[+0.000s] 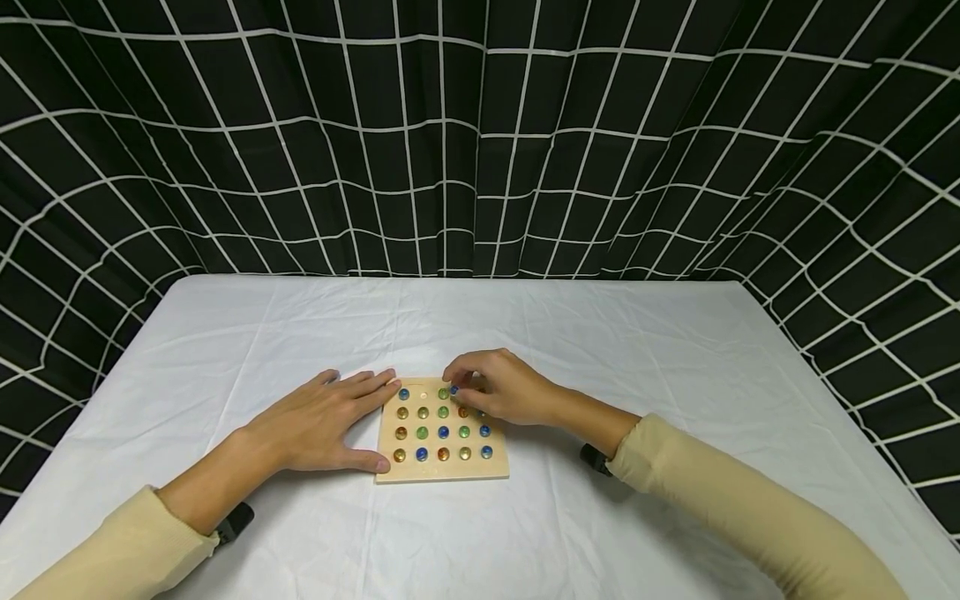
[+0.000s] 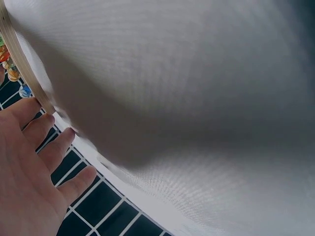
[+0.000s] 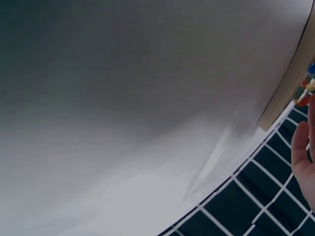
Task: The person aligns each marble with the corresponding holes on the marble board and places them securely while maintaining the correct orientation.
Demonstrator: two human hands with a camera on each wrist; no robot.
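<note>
A square wooden board (image 1: 442,477) lies on the table with rows of coloured glass marbles in its hollows. In the head view, a bare hollow (image 1: 423,396) shows in the top row, between a blue marble (image 1: 404,393) and a green marble (image 1: 443,393). My left hand (image 1: 322,421) is spread at the board's left side, thumb and fingertips touching its edge. With thumb and index finger, my right hand (image 1: 506,387) pinches a blue marble (image 1: 453,390) over the top row, just right of the green one. That hand hides the board's upper right corner.
A white cloth (image 1: 600,333) with soft creases covers the table. Behind and beside the table hangs a black curtain (image 1: 480,150) with a white grid. Dark wrist devices sit under both forearms, by the beige sleeves (image 1: 720,483).
</note>
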